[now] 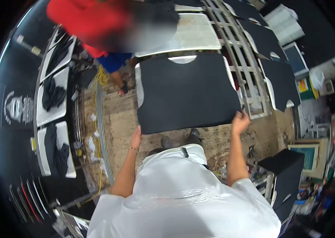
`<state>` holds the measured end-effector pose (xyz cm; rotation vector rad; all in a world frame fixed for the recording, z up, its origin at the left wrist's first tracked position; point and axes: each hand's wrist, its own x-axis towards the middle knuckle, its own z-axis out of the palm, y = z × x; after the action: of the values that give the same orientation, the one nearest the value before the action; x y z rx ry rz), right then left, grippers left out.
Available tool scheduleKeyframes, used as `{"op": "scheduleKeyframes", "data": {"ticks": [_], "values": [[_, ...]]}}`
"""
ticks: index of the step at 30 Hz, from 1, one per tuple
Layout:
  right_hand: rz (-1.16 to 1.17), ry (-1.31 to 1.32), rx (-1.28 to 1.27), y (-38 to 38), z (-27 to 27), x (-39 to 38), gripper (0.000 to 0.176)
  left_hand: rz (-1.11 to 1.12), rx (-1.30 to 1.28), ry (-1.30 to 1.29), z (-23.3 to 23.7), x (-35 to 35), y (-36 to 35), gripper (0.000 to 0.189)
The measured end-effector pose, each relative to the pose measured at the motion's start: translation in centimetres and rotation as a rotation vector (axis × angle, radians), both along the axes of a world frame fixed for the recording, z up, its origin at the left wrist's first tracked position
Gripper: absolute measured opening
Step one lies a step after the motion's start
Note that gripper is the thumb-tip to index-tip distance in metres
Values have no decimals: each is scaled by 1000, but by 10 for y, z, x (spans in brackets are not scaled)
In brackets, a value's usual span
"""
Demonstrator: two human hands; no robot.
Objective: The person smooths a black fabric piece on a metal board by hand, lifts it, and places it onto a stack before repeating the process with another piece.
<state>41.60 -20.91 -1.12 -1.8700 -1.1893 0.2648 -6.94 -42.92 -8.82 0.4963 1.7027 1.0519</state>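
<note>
A black cut fabric piece lies spread over a white board in front of me, with the board showing at the neck cutout and both sides. My left hand is at the near left corner of the fabric, its fingers close together along the edge; what they grip is too small to make out. At the near right corner is my right hand, fingers curled together at the fabric's edge.
A person in red stands beyond at the upper left, near another white board. Boards with dark cloth line the left. Slatted rails and more black pieces are at right. A yellow cord lies on the floor.
</note>
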Motion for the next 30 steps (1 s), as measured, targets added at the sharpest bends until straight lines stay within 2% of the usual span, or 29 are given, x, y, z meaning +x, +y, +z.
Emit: {"op": "scheduleKeyframes", "data": {"ticks": [1,2,3,5,6,8,9,11,12,14,15,16,18,19,20,22,23,24,26,27,30], "values": [[-162,-6,84,8,-58,53,28,44,55,-127,26,7,12,76],[-249,181,-133,8,-82,86,32,84,119,-256,45,13,21,79],[-186,496,-268,8,-89,104,39,118,128,-256,42,12,26,79],[-144,870,-326,6,-71,101,41,184,246,-142,30,13,29,70],[-116,867,-334,3,-63,102,41,211,252,-137,27,13,25,70],[-60,1071,-402,-2,-47,99,18,39,105,-89,25,12,19,54],[-53,1076,-408,-3,-43,92,18,46,104,-82,24,14,15,54],[-43,1102,-415,-15,-32,82,30,128,13,-18,28,26,4,30],[-50,1105,-422,-16,-38,87,30,125,4,-15,34,33,-1,30],[81,862,-262,-22,-55,90,32,132,56,-40,49,41,-11,37],[125,765,-256,-21,-61,95,46,129,-57,-9,45,35,-17,35],[113,770,-259,-22,-68,100,46,120,-64,-5,39,33,-22,35],[269,309,-151,-20,-52,91,56,246,-25,-92,61,42,-23,31],[283,333,-151,-19,-32,80,49,252,33,-160,78,48,-22,27],[279,329,-164,-13,-27,82,49,252,20,-164,81,51,-19,27],[362,491,-418,-6,-25,83,46,299,92,-186,82,53,-18,24],[342,518,-491,0,-26,90,38,251,73,-203,74,48,-22,24],[345,515,-496,3,-31,101,38,256,70,-205,80,51,-22,24],[536,397,-506,11,-39,115,22,270,82,-267,97,52,-18,24],[467,482,-562,12,-17,108,16,277,85,-271,104,51,-16,24],[459,484,-605,6,-8,111,19,250,19,-255,115,45,-15,25]]}}
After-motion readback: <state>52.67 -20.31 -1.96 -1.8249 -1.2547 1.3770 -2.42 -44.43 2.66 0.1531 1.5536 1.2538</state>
